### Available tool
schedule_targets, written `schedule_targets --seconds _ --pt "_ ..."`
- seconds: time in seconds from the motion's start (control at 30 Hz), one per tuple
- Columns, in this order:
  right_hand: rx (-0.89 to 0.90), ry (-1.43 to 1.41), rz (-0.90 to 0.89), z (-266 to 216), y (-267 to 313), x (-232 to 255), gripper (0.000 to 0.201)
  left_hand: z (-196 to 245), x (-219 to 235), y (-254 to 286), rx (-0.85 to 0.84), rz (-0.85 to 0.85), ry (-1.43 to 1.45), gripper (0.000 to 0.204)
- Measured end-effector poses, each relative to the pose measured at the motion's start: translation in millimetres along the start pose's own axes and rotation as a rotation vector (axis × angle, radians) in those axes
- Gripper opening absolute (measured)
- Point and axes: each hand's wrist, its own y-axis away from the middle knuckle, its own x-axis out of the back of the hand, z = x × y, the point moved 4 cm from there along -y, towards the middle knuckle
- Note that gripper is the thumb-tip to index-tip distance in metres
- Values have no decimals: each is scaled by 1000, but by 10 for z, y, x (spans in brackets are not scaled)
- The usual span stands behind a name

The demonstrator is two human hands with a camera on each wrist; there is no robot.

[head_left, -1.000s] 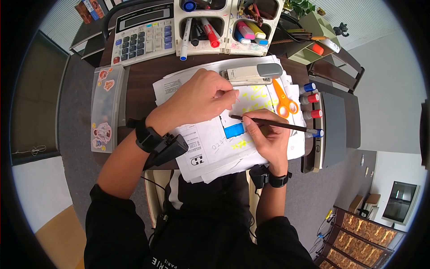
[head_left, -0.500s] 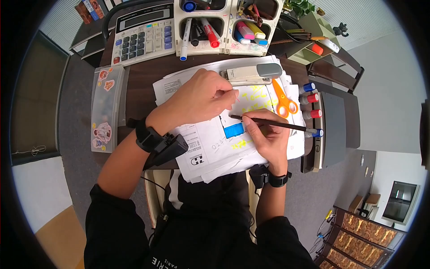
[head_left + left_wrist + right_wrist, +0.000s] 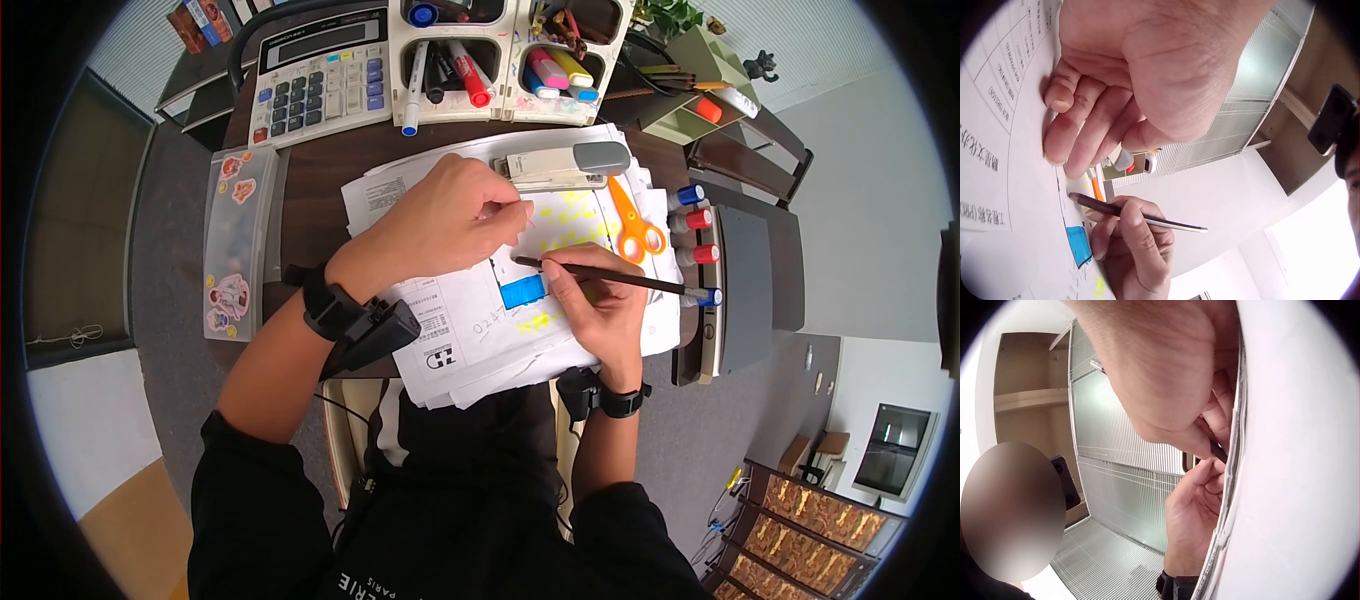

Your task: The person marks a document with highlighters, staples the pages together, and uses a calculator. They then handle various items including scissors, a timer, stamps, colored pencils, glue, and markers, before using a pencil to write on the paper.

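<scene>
In the head view my right hand [image 3: 605, 310] pinches a dark pencil [image 3: 615, 275] between thumb and fingers. Its tip points left, close over the top sheet of a stack of papers [image 3: 470, 350]. A blue-coloured rectangle [image 3: 522, 291] lies on that sheet just below the tip, with handwritten digits and yellow marks around it. My left hand [image 3: 450, 215] rests on the papers at the left, fingers loosely bent and nothing in them. From the left wrist view, the pencil [image 3: 1116, 209] slants up from its tip above the blue patch [image 3: 1078, 245].
A stapler [image 3: 560, 165] and orange scissors [image 3: 632, 225] lie on the papers. Capped markers [image 3: 700, 254] line the right edge. Behind stand a calculator [image 3: 320, 80] and a pen organizer [image 3: 450, 110]. At the left sits a stickered clear case [image 3: 235, 260].
</scene>
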Motion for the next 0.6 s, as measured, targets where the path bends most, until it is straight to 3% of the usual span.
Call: schedule_targets --seconds 0.27,0.37,0.53,0.6 --pt "-1 -58 17 10 23 5 12 7 7 2 -1 0 13 34" --pt "-77 -190 -26 21 33 23 13 28 15 4 15 -7 30 34" --pt "52 -175 -94 8 26 61 18 65 16 11 4 50 85 37" --pt "69 -147 -108 2 16 77 20 24 9 7 42 -18 56 33"
